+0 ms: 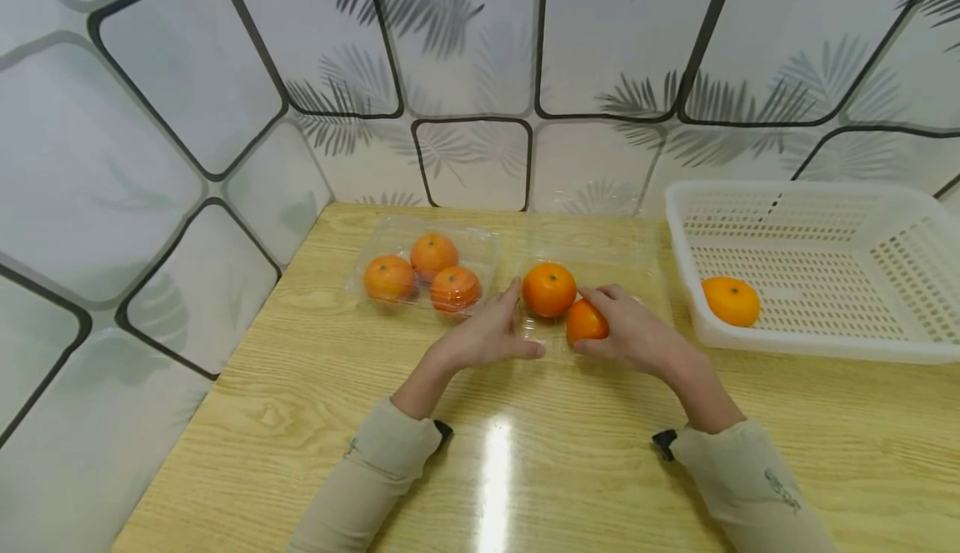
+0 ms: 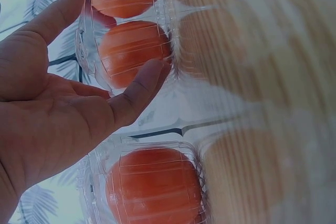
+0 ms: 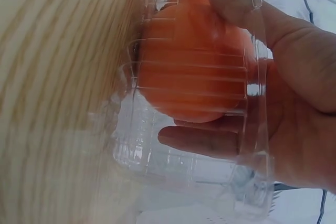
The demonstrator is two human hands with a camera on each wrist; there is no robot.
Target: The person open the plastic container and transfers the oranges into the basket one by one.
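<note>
Apparently seating an orange (image 1: 587, 322) in the box (image 1: 536, 330) beside another orange (image 1: 549, 289); gripping it with curled right hand (image 1: 633, 332), with left hand (image 1: 491, 332) spread, empty, alongside. Next, probably: settle, then release.

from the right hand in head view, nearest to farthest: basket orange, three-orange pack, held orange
1. Held orange: in the right hand
2. Basket orange: right, inside the white basket
3. Three-orange pack: left, beyond the left hand
</note>
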